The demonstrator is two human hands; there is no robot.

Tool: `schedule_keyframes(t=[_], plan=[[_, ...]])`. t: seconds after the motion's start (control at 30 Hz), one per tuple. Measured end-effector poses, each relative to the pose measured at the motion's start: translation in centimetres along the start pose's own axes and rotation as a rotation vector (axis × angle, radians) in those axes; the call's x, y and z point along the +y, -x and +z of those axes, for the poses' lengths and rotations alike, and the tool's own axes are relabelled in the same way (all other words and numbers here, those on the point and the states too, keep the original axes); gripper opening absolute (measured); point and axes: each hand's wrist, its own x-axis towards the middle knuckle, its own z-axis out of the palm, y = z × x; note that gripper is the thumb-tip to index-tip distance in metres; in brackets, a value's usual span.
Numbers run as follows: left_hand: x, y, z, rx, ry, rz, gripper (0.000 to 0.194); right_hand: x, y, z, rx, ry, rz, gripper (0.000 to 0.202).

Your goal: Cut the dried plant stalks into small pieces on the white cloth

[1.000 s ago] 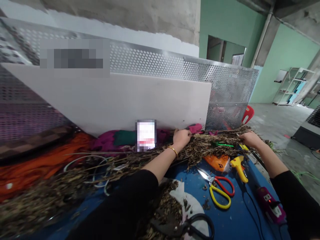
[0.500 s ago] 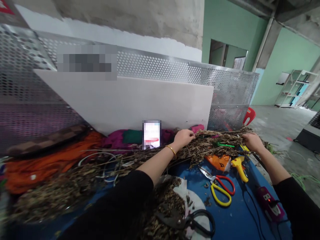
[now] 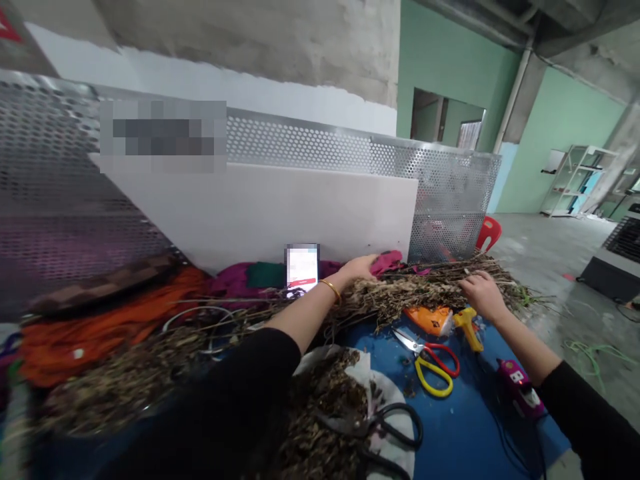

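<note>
A long bundle of dried plant stems lies across the far side of the blue table. My left hand reaches over its left part, next to a piece of pink cloth; its fingertips are hidden, so what it grips is unclear. Further right, my right hand has its fingers curled together on the stems. Nearer to me lie scissors with red and yellow handles, a yellow glue gun and an orange packet. Black-handled shears rest on a heap of dry leaves.
A phone with a lit screen stands behind the stems, against a white board. Orange cloth and more dried plants lie at left. A purple power strip with cables sits near my right forearm. A red chair stands beyond.
My left hand has shifted left and down toward the pink cloth, more of which shows. My right hand has moved left along the stems. The green strip on them is no longer visible.
</note>
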Motion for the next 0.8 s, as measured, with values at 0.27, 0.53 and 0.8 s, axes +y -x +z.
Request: schedule_keyframes(t=[0.27,0.53,0.8], plan=[[-1.0,4.9,-5.7,-0.228,-0.017,0.02,0.057,-7.1,2.8,-1.1,0.229,-0.033,-0.183,0.019],[5.9,15.0,-9.0,-0.23,0.039,-0.011,0.046,-13.5,3.3,-5.4,0.291,0.009,-0.26,0.025],[11.3,23.6,-3.0,-0.065,-0.17,-0.007,0.035,-20.9,3.5,-8.7,0.357,-0.182,-0.226,0.026]])
